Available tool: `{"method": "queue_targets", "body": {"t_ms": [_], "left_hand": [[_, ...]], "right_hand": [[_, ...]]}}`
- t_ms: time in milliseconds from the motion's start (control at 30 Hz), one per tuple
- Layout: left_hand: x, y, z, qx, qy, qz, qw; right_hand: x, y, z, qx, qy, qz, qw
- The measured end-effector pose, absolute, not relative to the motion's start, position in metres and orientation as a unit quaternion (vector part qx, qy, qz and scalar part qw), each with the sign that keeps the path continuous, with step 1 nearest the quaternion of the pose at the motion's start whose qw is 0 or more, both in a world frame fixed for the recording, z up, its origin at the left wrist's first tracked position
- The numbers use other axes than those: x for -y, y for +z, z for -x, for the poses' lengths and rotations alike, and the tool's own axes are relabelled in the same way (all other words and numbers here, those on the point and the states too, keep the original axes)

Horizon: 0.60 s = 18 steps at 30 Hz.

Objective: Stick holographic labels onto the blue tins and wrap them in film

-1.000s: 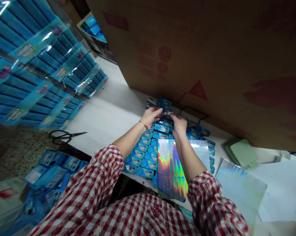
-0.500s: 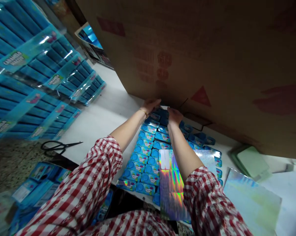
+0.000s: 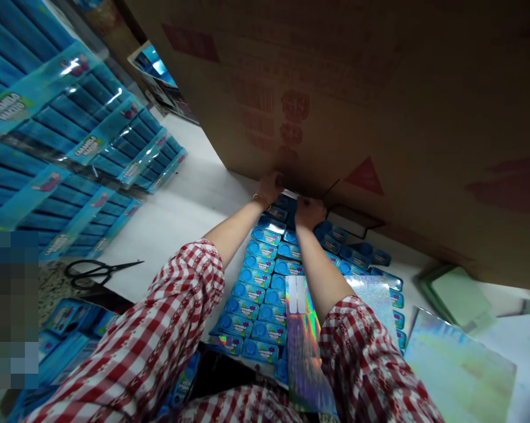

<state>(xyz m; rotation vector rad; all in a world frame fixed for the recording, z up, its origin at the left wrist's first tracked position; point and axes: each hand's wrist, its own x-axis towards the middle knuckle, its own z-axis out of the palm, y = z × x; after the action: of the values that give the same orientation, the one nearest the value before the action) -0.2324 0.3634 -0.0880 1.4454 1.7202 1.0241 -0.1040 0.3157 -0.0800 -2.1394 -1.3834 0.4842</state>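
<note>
Looming over the white table [image 3: 181, 205]: a big cardboard box [image 3: 379, 88], shading the far edge. Stacked at left, shrink-wrapped blue packs [image 3: 71, 147], probably kept out of the way. Laid in tight rows, labels up, blue candy tins [image 3: 256, 276], likely for one-by-one handling. Draped across the near rows, within easy reach, a holographic sheet [image 3: 304, 329]. Reaching to the farthest row under the box: right hand [image 3: 309, 211], fingers curled together, and left hand [image 3: 269, 187], grip lost in shadow, impossible to tell. Between them, a small pale strip [image 3: 290, 193].
</note>
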Motion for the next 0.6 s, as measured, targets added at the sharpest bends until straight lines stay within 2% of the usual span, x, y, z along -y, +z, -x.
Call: {"method": "queue_targets", "body": {"t_ms": [167,333,500,600], "left_hand": [[-0.363,-0.087,0.231,-0.684,0.315,-0.586,0.299],[-0.36,-0.08,0.228,-0.693,0.256,-0.623,0.257],[-0.342,-0.054,0.226,-0.713,0.174,-0.65,0.198],[-0.306,-0.038,0.223,-0.713,0.177,-0.65,0.196]], "right_hand": [[-0.319,-0.083,0.105,0.52,0.165,0.8,0.25],[-0.315,-0.081,0.102,0.553,0.127,0.779,0.266],[-0.311,-0.071,0.088,0.739,0.077,0.658,0.123],[-0.303,-0.063,0.06,0.766,0.071,0.63,0.103]]}}
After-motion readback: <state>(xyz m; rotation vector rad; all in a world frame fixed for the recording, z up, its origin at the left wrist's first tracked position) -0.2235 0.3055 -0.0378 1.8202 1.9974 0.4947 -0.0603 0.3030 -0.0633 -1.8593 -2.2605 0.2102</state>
